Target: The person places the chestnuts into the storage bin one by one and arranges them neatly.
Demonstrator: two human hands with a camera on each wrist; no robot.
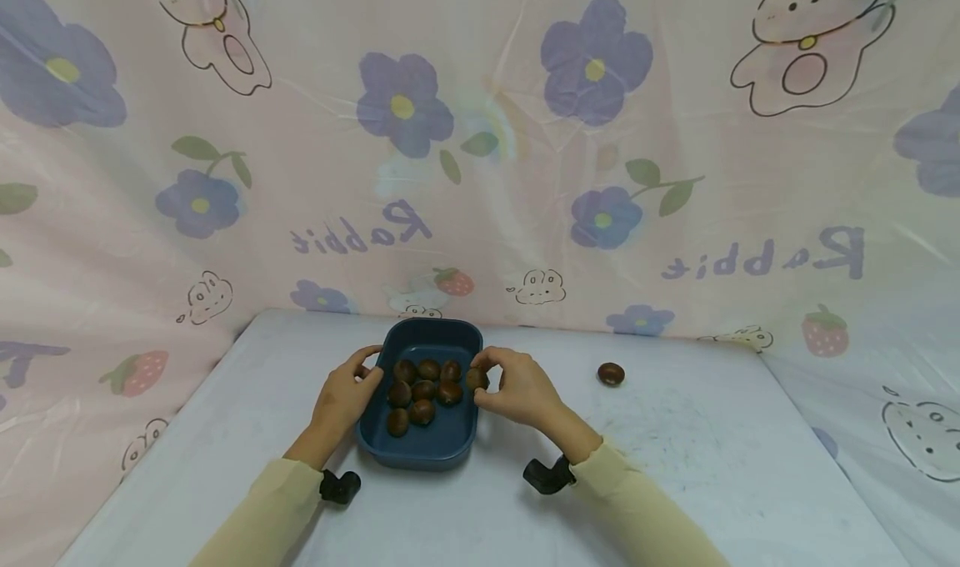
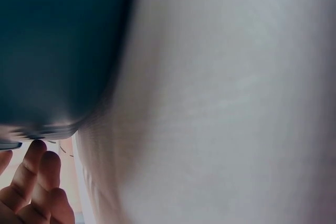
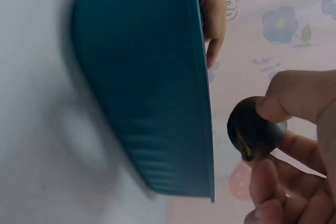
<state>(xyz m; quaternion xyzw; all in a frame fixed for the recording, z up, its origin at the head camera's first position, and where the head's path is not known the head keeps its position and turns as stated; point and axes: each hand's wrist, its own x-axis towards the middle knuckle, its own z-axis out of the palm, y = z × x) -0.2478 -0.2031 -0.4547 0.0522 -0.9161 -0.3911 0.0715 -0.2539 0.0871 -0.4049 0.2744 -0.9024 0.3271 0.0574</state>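
Observation:
A dark blue plastic tub [image 1: 450,446] stands on the table with several brown chestnuts [image 1: 422,412] lying in it. My left hand [image 1: 341,396] holds the tub's left side, thumb at the rim and fingers along the outer wall. In the left wrist view, fingertips [image 2: 37,148] show against the tub's underside edge. Between thumb and fingers, my right hand [image 1: 521,388] pinches one chestnut [image 3: 254,129] at the right rim. Seen from the right wrist, that chestnut is beside the rim, just apart from it. Another chestnut [image 1: 611,374] lies alone on the table, right of the right hand.
The white-covered table [image 1: 697,467] runs back to a pink curtain [image 1: 495,183] printed with flowers and rabbits. A black wrist mount [image 1: 341,488] sits below the left wrist, and a second black mount [image 1: 548,475] is under the right, close over the table.

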